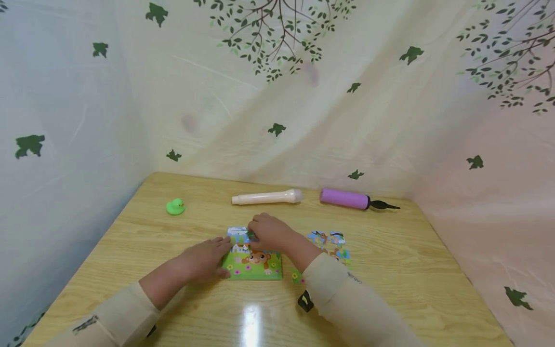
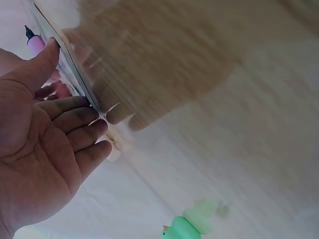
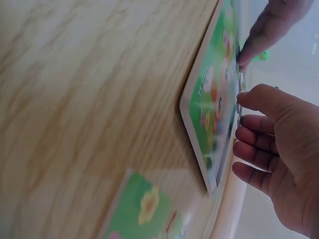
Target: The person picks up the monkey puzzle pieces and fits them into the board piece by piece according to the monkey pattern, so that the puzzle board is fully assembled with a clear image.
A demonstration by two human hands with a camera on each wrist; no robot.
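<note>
A puzzle board (image 1: 256, 273) with a cartoon monkey on a green field of flowers lies flat on the table. My left hand (image 1: 200, 261) rests at its left edge, fingers extended; in the left wrist view the fingertips touch the board's side. Over the board's upper part is my right hand (image 1: 272, 234), fingers bent, with a small thin puzzle piece (image 3: 239, 105) appearing pinched by thumb and forefinger. The piece's picture is mostly hidden. Right of the board lie several loose puzzle pieces (image 1: 342, 254), partly covered by the right forearm.
A green toy duck (image 1: 175, 207) sits at the table's back left. Along the back lie a pale wand-shaped tube (image 1: 265, 197) and a purple hand pump (image 1: 344, 198) with a black nozzle. Leaf-patterned curtains (image 1: 243, 130) stand behind the wooden table (image 1: 403, 289).
</note>
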